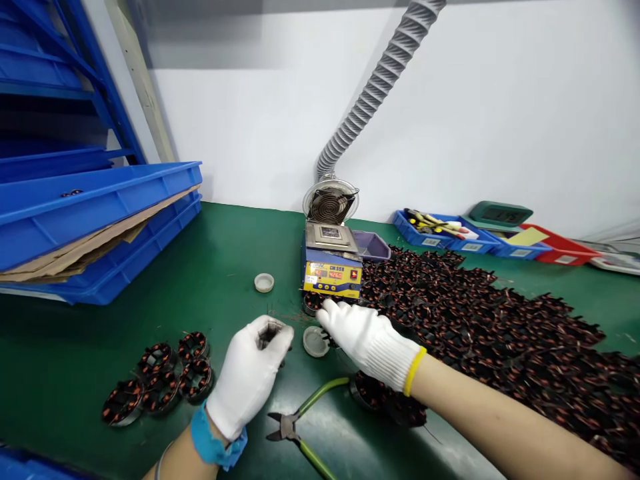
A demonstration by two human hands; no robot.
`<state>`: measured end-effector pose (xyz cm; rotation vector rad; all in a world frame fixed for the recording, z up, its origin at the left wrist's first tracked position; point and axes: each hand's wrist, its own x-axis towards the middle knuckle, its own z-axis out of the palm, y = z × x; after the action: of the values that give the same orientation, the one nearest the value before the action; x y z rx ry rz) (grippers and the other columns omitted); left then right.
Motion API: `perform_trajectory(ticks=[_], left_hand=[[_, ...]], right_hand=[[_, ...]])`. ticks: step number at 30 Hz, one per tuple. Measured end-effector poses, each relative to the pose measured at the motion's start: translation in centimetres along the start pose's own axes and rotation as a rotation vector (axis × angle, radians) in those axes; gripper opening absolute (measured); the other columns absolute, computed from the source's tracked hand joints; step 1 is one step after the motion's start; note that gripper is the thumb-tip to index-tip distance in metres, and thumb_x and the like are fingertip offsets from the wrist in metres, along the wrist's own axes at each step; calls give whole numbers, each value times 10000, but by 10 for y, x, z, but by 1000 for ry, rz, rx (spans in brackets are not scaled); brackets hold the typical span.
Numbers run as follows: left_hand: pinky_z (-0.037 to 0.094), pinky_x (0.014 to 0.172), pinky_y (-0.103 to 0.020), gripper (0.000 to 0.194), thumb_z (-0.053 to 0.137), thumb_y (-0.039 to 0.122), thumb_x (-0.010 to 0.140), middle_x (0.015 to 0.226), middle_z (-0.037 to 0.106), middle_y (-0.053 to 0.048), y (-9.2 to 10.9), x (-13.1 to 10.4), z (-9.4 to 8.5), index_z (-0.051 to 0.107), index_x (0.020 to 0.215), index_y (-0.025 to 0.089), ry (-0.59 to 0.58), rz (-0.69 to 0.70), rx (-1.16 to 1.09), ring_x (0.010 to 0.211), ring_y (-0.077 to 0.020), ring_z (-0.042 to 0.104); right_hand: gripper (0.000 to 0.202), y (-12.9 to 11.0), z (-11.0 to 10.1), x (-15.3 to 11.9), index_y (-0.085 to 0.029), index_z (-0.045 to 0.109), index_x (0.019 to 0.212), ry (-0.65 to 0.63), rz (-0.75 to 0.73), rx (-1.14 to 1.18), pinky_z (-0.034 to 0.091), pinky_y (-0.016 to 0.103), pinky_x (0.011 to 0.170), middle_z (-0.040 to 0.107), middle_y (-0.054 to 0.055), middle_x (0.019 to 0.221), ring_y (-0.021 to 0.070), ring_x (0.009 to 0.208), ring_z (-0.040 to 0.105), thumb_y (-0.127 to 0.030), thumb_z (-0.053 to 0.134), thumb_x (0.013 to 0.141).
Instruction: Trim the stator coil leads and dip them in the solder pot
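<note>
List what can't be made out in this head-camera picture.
1. Head view: the coil in the left hand is mostly covered by the gloved fingers.
2. The right hand covers what its fingertips touch in front of the solder pot.
3. The solder pot's display digits are too small to read.
4. The cutters run off the bottom edge.
5. The big coil pile is cut off at the right edge.

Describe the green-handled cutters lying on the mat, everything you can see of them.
The cutters are small side-cutting pliers with dark metal jaws and two thin, curved yellow-green handles that look plastic-coated. They lie flat on the green mat, jaws open and pointing left, handles spread apart. One handle runs up toward the right hand, the other down to the picture's lower edge. They sit just right of the left hand. Neither hand touches them.
</note>
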<state>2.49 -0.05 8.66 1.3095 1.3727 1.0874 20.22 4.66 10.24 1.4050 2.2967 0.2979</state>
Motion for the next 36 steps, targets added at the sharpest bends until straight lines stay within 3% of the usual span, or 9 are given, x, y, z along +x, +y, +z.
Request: perform_trajectory(ticks=[5, 8, 11, 16, 21, 25, 30, 33, 36], left_hand=[[407, 620, -259, 267, 590, 426, 830, 700, 614, 4, 0, -3, 1, 629, 763, 170, -20, -1, -4, 649, -150, 509], [407, 618, -259, 256, 591, 417, 827, 697, 616, 6, 1, -4, 0, 634, 770, 171, -25, 2, 1, 645, -149, 508], [410, 618, -256, 251, 588, 411, 825, 699, 615, 6, 2, -5, -1, 632, 767, 171, -29, 2, 6, 653, -149, 513], [416, 613, -251, 266, 577, 426, 825, 690, 599, 9, 3, -6, -2, 622, 764, 171, -22, -6, 4, 651, -146, 508], [424, 611, -253, 285, 571, 442, 829, 689, 597, 8, 4, -5, -2, 627, 783, 166, -12, -10, 3, 643, -146, 512], [440, 624, -252, 286, 574, 439, 835, 695, 601, 7, 3, -4, -3, 636, 783, 165, -1, 5, 21, 653, -148, 529], [454, 626, -253, 281, 576, 437, 830, 686, 605, 2, 5, -6, -4, 639, 779, 168, 3, 19, 17, 653, -153, 541], [453, 613, -251, 282, 587, 442, 817, 695, 615, -4, 5, -7, -4, 642, 768, 170, 6, 10, 14, 649, -153, 539], [454, 616, -250, 288, 586, 448, 824, 707, 627, -7, 5, -8, -4, 655, 787, 171, 3, 14, 11, 658, -155, 543]], right_hand=[[279, -2, 4, 6, -166, 598, 970, 53, -65, -31, 541, 341, 516, 585, 83, 893, 269, 703, 692, 25, 464, 817], [339, -2, 1, 8, -163, 610, 978, 25, -105, -20, 540, 339, 519, 582, 80, 908, 282, 731, 690, 23, 602, 694], [390, 2, -2, 9, -161, 611, 1011, 1, -137, -1, 542, 345, 560, 594, 87, 917, 294, 781, 685, -9, 658, 656], [381, 15, 0, -2, -188, 571, 1118, 79, -170, 46, 513, 330, 563, 603, 86, 978, 283, 772, 675, -155, 662, 749], [283, 14, 0, -7, -208, 562, 1103, 155, -30, -11, 433, 253, 520, 600, 89, 952, 228, 725, 672, -65, 406, 915], [193, -5, 4, 7, -179, 588, 972, 191, 62, 50, 445, 285, 542, 610, 113, 853, 277, 745, 671, -142, 399, 961], [271, -25, 15, 20, -165, 587, 915, 274, 140, 135, 442, 292, 539, 613, 127, 812, 276, 727, 660, -214, 334, 1000], [279, -20, 13, 14, -166, 589, 929, 272, 148, 130, 439, 298, 546, 609, 134, 821, 277, 731, 650, -205, 323, 1000], [212, -1, 1, 3, -187, 598, 997, 244, 54, 78, 455, 305, 596, 616, 131, 914, 264, 767, 640, -145, 394, 963]])
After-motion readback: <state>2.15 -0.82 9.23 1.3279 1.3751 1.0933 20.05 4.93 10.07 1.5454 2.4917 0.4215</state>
